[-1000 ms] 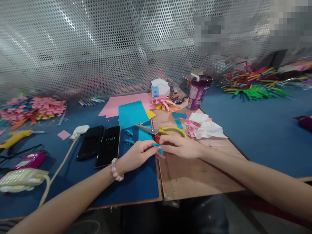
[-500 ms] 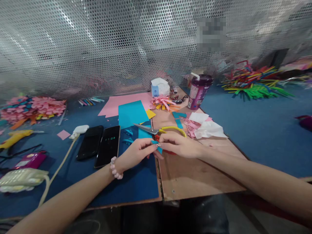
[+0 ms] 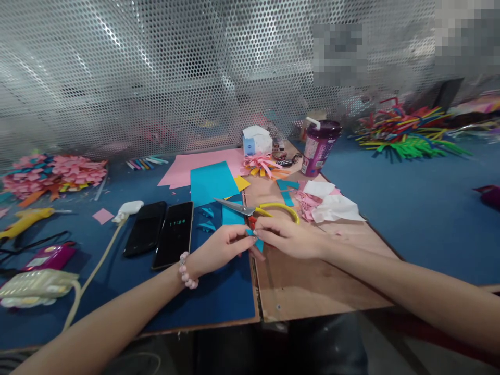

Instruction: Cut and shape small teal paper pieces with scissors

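Between the fingers of both hands is a small piece of blue paper (image 3: 260,244). My left hand (image 3: 224,247), with a pink bead bracelet at the wrist, pinches it from the left. From the right, my right hand (image 3: 287,237) grips it by the fingertips. Just beyond the hands lie scissors (image 3: 244,208) with yellow and red handles, partly covered by my right hand. Two small folded blue paper pieces (image 3: 207,226) rest left of a blue paper strip (image 3: 232,213). Farther back, a larger blue sheet (image 3: 213,182) overlaps pink sheets (image 3: 183,164).
Two phones (image 3: 172,234) lie left of my left hand, near a power strip (image 3: 37,286) and a yellow glue gun (image 3: 27,221). A purple cup (image 3: 320,148) with a straw stands behind crumpled tissue (image 3: 338,207). A perforated metal panel (image 3: 175,78) rises at the back.
Both hands have shifted very slightly, and the blue paper between them has turned a little, with more of it showing below the fingers. The things on the table stay put.
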`<state>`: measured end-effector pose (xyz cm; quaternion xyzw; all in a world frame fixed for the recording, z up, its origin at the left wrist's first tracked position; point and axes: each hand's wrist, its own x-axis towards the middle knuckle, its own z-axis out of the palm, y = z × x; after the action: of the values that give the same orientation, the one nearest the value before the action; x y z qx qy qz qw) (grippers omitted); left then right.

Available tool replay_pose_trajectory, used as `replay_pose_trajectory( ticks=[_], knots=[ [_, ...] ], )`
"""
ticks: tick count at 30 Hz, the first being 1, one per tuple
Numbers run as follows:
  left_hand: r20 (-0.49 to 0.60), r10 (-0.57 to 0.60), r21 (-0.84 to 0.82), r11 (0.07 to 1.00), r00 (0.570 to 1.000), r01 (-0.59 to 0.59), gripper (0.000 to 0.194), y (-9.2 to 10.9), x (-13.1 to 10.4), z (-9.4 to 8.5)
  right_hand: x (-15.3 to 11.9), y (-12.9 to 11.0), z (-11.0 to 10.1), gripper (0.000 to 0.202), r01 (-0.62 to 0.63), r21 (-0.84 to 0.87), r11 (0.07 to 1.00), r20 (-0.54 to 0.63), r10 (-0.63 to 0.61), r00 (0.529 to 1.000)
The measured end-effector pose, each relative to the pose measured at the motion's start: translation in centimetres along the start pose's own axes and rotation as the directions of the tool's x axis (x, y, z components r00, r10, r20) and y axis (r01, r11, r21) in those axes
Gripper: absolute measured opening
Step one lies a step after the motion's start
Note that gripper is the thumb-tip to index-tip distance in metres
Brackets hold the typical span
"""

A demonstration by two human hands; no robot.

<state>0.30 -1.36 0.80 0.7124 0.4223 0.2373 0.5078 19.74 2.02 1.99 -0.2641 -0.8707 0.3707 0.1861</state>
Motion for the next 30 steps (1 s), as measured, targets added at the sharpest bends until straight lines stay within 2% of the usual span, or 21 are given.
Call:
replay_pose_trajectory(
  ticks=[9,21,30],
  knots=[
    [-0.006,0.014,-0.038,0.999,1.0,-0.014,0.02,0.2,0.1,-0.1,0.0,0.4,0.5,0.027,0.013,0.012,1.0,-0.082,-0.012,0.997],
    [-0.029,0.015,-0.114,0.993,0.999,-0.018,0.018,-0.4,0.2,-0.2,-0.1,0.4,0.6,0.028,-0.048,0.064,0.997,-0.091,0.054,0.994],
    [-0.012,0.006,-0.107,0.994,1.0,-0.007,0.016,-0.5,0.3,-0.2,-0.1,1.0,0.9,0.029,-0.032,0.074,0.997,-0.089,0.038,0.995]
  ],
)
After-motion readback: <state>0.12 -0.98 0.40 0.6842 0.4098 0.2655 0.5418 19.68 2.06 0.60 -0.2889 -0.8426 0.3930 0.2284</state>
